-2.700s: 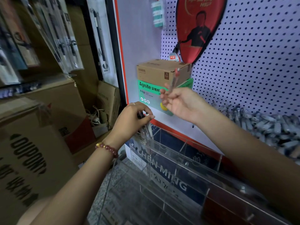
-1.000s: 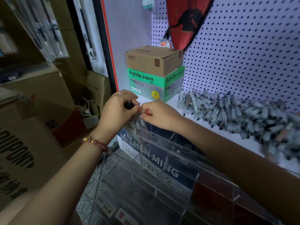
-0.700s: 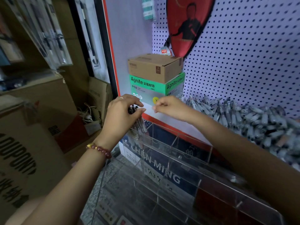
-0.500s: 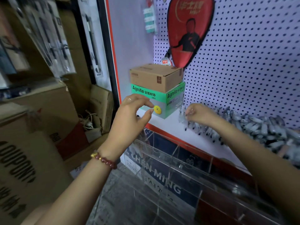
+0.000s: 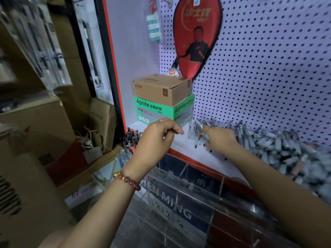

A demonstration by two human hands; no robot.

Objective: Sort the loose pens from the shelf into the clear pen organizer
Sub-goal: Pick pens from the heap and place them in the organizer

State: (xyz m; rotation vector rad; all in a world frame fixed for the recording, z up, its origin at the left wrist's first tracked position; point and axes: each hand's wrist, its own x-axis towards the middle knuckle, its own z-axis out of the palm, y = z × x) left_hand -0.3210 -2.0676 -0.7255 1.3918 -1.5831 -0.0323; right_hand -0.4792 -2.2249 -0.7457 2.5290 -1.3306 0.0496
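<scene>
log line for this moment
step: fetch next pen | left hand: empty, by clear organizer | right hand: on loose pens, grip unclear | sorted pens: organizer's left end

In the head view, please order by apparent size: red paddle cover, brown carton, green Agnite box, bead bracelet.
1. red paddle cover
2. brown carton and green Agnite box look alike
3. bead bracelet

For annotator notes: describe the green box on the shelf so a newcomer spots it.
Find the white pegboard, then the shelf below it. At the shelf's left end two boxes are stacked; the green box is the lower, under the brown carton, and alone carries white Agnite lettering.
</scene>
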